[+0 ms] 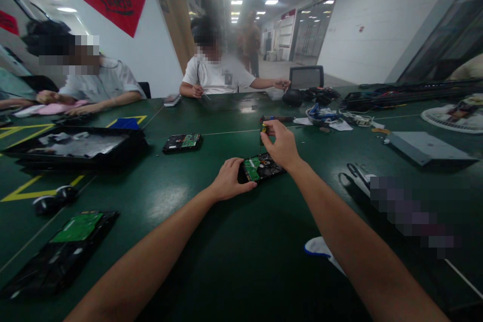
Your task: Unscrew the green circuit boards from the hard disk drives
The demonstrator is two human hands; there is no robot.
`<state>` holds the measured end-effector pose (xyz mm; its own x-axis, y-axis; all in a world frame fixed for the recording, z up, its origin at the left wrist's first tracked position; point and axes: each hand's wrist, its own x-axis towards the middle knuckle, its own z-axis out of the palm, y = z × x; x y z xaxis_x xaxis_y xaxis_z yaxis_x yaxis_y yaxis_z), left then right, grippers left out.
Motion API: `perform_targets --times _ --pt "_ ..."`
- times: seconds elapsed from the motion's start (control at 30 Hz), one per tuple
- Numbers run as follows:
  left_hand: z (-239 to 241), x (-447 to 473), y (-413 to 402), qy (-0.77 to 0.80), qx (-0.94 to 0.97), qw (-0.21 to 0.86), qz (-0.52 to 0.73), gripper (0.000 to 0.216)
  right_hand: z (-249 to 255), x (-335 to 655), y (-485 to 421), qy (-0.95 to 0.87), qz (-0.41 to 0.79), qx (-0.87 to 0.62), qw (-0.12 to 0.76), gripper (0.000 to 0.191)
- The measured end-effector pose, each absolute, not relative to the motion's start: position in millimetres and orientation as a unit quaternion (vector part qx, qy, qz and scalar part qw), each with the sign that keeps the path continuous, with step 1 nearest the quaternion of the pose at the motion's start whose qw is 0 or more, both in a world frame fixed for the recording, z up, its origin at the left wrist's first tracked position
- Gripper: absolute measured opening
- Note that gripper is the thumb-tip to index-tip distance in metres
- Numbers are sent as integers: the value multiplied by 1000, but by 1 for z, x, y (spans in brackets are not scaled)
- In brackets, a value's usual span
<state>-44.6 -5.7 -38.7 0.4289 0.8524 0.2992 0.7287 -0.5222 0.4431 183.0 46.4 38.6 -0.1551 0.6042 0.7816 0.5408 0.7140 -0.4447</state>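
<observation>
A black hard drive with a green circuit board point(252, 168) lies on the green table in front of me. My left hand point(231, 181) grips its left end, thumb along the near edge and fingers at the far side. Above the drive, my right hand point(281, 143) is closed around a screwdriver point(264, 128) with a yellow and black handle. The screwdriver stands upright, and its thin shaft points down to the drive; whether its tip sits in a screw is too small to tell. Another hard drive point(182, 142) lies farther back on the left.
At left are a black tray point(75, 146), a black device with a green board point(60, 251) and dark round items point(55, 199). A grey metal box point(430, 148), cables and a white-blue cloth piece point(317, 246) lie at right. Two people point(217, 73) sit across the table.
</observation>
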Motion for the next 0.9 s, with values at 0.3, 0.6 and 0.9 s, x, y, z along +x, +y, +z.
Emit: perform_targets --times 0.3,0.6,0.9 --pt "-36 -44 -7 471 833 135 257 89 38 183 46 -760 37 -377 528 27" --pt "-36 -44 -6 465 833 136 267 86 41 183 44 -768 18 -377 517 27" --pt "-37 -44 -6 465 833 136 267 86 43 183 43 -781 5 -359 512 25"
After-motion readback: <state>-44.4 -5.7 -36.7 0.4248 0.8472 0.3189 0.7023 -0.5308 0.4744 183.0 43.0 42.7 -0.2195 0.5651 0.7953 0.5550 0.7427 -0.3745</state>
